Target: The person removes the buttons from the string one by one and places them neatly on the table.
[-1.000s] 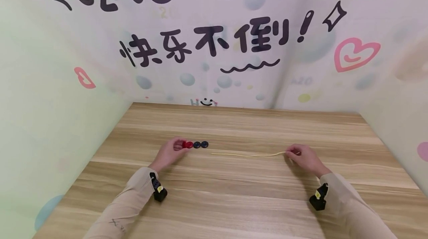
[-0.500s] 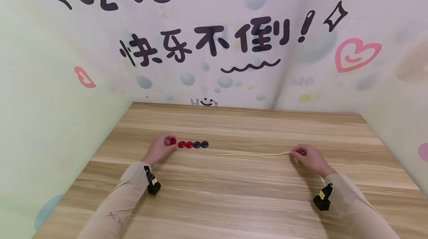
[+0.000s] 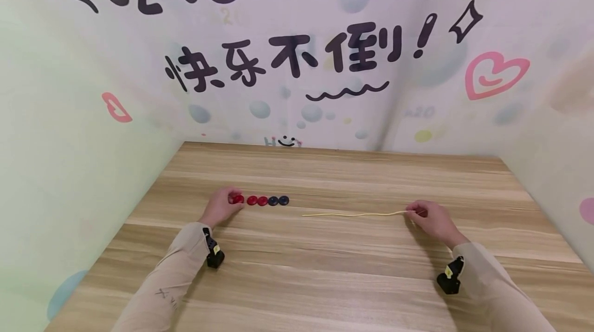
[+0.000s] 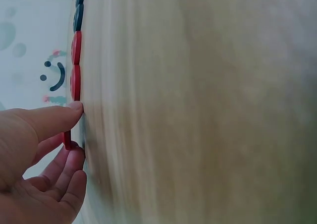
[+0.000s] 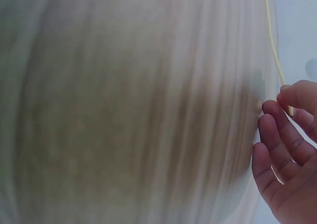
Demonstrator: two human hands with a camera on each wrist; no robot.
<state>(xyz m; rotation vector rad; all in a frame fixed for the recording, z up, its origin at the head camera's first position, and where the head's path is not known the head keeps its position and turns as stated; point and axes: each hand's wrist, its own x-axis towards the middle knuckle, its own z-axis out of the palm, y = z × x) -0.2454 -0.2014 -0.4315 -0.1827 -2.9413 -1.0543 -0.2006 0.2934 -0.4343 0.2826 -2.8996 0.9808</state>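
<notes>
My left hand (image 3: 221,206) pinches a red button (image 3: 238,199) between thumb and fingers, low at the tabletop. In the left wrist view this red button (image 4: 67,140) shows edge-on, partly hidden by the thumb. Just to its right, two more red buttons (image 3: 257,200) lie flat, followed by two dark blue buttons (image 3: 278,200) in the same row. A small gap parts the pinched button from the row. My right hand (image 3: 431,221) pinches the right end of a thin yellow cord (image 3: 352,215), which stretches leftward; its tip (image 5: 291,111) pokes out below the thumb.
A wood-grain table (image 3: 325,270) carries everything. Behind it hangs a white printed cloth (image 3: 278,115) with dark lettering, meeting the table's back edge. Pale walls (image 3: 83,177) close in the left and right sides.
My left hand has moved left, leaving a second red button in the row. It now holds a third red button, lowered and flatter. My right hand has drawn the cord slightly right.
</notes>
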